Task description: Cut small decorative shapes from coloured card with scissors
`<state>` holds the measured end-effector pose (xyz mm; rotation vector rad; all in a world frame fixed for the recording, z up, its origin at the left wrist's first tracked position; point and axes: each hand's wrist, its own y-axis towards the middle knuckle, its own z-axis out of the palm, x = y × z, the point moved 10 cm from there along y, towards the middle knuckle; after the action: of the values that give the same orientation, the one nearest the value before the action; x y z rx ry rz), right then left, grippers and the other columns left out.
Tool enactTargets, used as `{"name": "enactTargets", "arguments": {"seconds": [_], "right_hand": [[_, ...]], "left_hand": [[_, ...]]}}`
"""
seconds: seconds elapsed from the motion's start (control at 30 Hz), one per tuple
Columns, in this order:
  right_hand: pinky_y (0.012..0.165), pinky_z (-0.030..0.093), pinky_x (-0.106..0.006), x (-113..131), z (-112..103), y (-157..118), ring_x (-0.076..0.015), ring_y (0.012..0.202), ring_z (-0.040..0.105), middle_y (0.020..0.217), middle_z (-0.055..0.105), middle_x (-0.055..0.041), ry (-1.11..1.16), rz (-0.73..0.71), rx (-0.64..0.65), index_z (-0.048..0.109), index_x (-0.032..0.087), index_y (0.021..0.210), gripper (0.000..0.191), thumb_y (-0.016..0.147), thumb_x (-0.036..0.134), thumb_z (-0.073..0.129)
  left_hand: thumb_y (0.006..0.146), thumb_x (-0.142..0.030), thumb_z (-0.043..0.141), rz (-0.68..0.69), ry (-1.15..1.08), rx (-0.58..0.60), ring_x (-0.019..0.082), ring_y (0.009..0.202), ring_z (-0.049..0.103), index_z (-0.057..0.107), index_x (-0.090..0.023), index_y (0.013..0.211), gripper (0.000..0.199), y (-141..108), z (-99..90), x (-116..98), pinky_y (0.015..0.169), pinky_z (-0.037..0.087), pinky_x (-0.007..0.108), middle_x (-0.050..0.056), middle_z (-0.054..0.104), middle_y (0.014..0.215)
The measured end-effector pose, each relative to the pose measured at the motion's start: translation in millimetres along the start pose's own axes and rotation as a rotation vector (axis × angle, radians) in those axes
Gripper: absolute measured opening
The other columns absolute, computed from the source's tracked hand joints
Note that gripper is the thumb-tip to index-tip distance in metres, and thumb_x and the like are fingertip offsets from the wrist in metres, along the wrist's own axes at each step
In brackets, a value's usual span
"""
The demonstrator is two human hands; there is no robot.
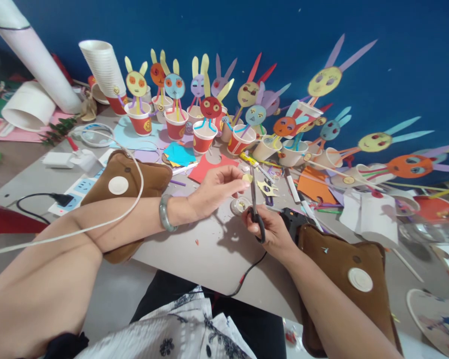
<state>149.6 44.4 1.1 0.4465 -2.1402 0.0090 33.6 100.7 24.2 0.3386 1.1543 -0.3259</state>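
My left hand [219, 189], with a bracelet [166, 213] on its wrist, pinches a small pale-yellow piece of paper [247, 178] between thumb and fingertips. In my right hand [271, 227] is a pair of black-handled scissors [259, 224]. Their blades point up and away from me, right beside the yellow paper; whether they touch it I cannot tell. Under the hands, a small round clear container [240, 205] sits on the table, partly hidden by my right hand. A cut yellow paper scrap [267, 188] lies just beyond the scissors.
Paper cups with rabbit-headed paper figures, such as a red one [211, 107], line the blue wall. Brown cushions [134, 172] [344, 269] lie under both arms. A white cable [139, 192] crosses my left forearm. A power strip [78, 192] and stacked cups [103, 67] stand left.
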Motion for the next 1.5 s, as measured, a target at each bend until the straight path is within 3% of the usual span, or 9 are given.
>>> {"name": "enactTargets", "arguments": {"seconds": [1.5], "right_hand": [[0.068,0.040,-0.034,0.5,-0.6,-0.1,-0.0204,0.069,0.053,0.063,0.058,-0.0031,-0.004,0.007,0.007,0.053,0.022,0.062,0.065,0.079,0.085,0.049]], "left_hand": [[0.077,-0.026,0.070,-0.001,-0.014,0.020,0.006,0.065,0.052,0.058,-0.014,0.073,0.018,0.8,1.6,1.4,0.064,0.045,0.021,-0.003,0.056,0.070]]}}
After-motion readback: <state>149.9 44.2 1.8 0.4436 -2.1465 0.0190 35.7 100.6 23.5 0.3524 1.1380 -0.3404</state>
